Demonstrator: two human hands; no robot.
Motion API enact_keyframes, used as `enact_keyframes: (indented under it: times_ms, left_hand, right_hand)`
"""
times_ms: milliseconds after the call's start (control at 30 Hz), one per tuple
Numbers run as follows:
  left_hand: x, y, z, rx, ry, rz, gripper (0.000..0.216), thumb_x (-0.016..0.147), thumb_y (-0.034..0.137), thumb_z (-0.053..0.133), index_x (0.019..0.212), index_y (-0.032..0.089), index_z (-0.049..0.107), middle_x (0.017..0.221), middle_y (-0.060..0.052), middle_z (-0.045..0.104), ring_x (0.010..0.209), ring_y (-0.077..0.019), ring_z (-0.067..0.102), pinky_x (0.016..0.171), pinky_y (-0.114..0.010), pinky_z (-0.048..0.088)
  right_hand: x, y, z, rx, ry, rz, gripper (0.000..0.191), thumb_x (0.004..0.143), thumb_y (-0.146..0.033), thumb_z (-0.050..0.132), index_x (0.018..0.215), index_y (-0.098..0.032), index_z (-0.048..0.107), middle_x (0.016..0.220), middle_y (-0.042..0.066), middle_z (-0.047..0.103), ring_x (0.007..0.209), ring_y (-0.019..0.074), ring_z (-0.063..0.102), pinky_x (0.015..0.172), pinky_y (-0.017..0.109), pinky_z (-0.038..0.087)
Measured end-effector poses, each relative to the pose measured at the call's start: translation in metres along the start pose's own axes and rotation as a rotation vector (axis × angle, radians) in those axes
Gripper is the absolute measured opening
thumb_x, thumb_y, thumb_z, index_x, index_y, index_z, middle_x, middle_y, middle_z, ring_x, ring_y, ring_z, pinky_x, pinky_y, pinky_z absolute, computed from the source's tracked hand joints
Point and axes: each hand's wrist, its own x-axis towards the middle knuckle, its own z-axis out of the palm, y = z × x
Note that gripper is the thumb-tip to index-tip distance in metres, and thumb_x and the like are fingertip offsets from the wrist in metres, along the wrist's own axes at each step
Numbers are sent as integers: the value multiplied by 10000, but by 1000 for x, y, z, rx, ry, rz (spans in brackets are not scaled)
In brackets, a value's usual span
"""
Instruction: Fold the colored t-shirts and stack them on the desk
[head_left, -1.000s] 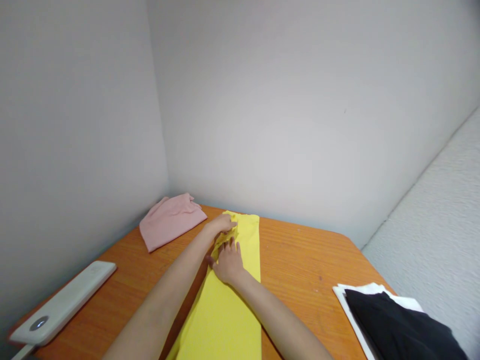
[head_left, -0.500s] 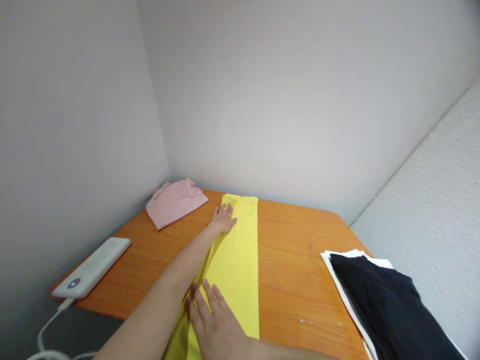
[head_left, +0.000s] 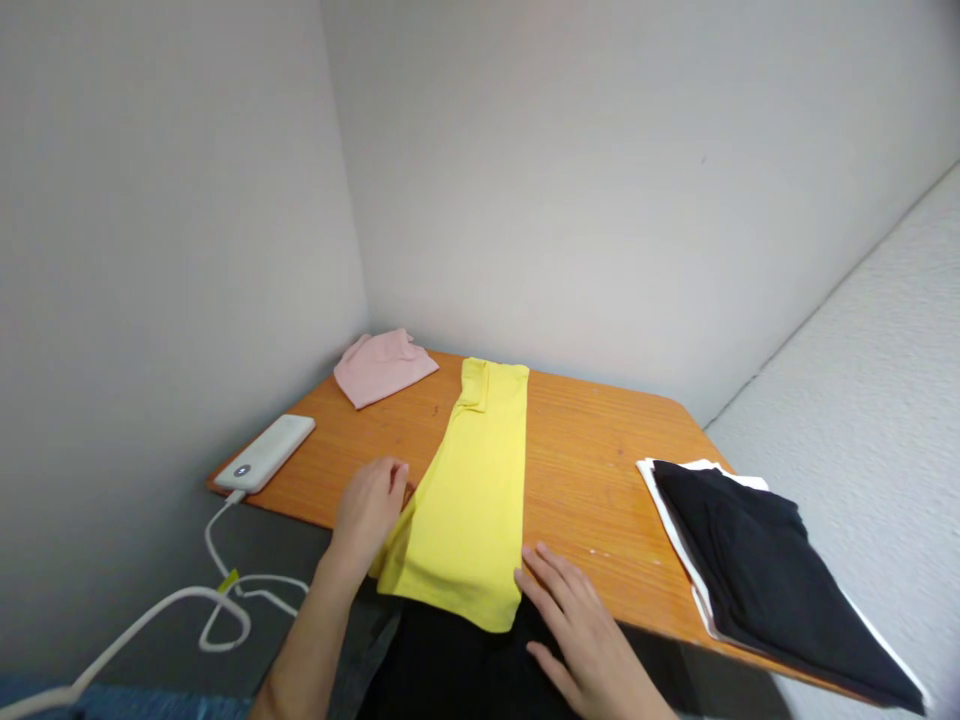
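Note:
A yellow garment (head_left: 469, 510) lies lengthwise on the wooden table, folded into a long strip with a small piece turned over at its far left end. Its near hem hangs slightly past the table's front edge. At the garment's left side is my left hand (head_left: 369, 508), fingers curled; whether they pinch the fabric is hidden. My right hand (head_left: 574, 620) has its fingers spread, the tips at the garment's lower right edge.
A pink folded cloth (head_left: 384, 368) sits at the back left. Nearer is a white power bank (head_left: 270, 450) with a white cable (head_left: 214, 545) hanging off the table (head_left: 592, 460). Black clothing (head_left: 772, 570) rests on white cloth (head_left: 660, 500) at the right. Walls border the table.
Both hands have come off the top of the strip: the left drew back towards me, the right moved to its right edge. The garment's near end now shows, and its far left piece is turned over.

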Motion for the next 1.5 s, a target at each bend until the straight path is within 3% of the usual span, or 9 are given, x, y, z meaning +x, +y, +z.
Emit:
enact_keyframes:
  times_ms: [200,367,567,700,833,1033,1167,1300,1500]
  left_hand:
    - [-98,-11,6,196,-97,-188,561,941,564,268,821,153,631,858,-167,674,859,-313,631,778,-384,427]
    - [-103,-15,14,-346,-258,-222,477,880,573,402,873,169,654,909,-110,711,891,-276,652,776,-329,456]
    - [-127,3,-38,-1248,-445,-346,463,776,590,617,954,173,711,952,-69,741,890,-266,666,861,-356,502]
    - [-102,20,-58,-1449,-326,-377,479,661,598,730,918,194,729,950,-74,746,875,-276,677,775,-356,549]
    - [-17,53,-50,-1553,-184,-236,557,687,637,684,960,151,683,1042,-121,723,972,-289,670,798,-364,556]
    - [63,53,6,-998,63,22,483,810,533,551,1155,196,525,1293,-138,582,1145,-228,592,931,-351,489]
    - [55,24,48,-435,37,-57,417,892,512,395,1027,153,558,1077,-165,666,978,-256,649,842,-372,490]
    - [57,29,56,-101,-71,-84,482,956,505,280,907,134,583,914,-180,692,890,-289,670,737,-353,464]
    - [134,64,56,8,73,-21,447,951,461,393,1183,94,496,1191,-203,590,1161,-285,544,954,-349,376]
  right_hand:
    - [4,-1,42,-195,150,-39,862,689,109,368,1471,-253,366,1536,109,309,1411,246,294,1077,432,388]
    - [25,-10,43,-78,333,-74,457,859,-7,427,1248,-200,572,1321,132,573,1273,233,481,1013,424,427]
    - [8,-27,-12,493,484,-144,152,964,-258,439,1021,-238,579,936,56,679,993,217,605,867,374,469]
    - [21,-26,-55,707,543,36,255,963,-417,445,838,-242,583,803,47,637,850,216,599,785,345,465]
    - [87,19,-85,669,596,239,310,945,-417,409,836,-203,606,874,76,647,843,214,590,767,314,458]
    - [156,89,-73,155,447,629,329,934,-386,450,956,-126,649,949,140,663,917,244,590,818,329,420]
    - [130,72,-24,-104,166,720,438,944,-477,450,817,-127,679,851,165,661,864,306,601,781,390,418]
    - [112,43,12,-173,88,768,499,928,-538,464,889,-94,690,888,190,659,904,347,594,805,428,419]
    - [114,36,17,-131,79,790,326,922,-404,541,953,-110,679,949,164,649,947,329,577,833,413,426]
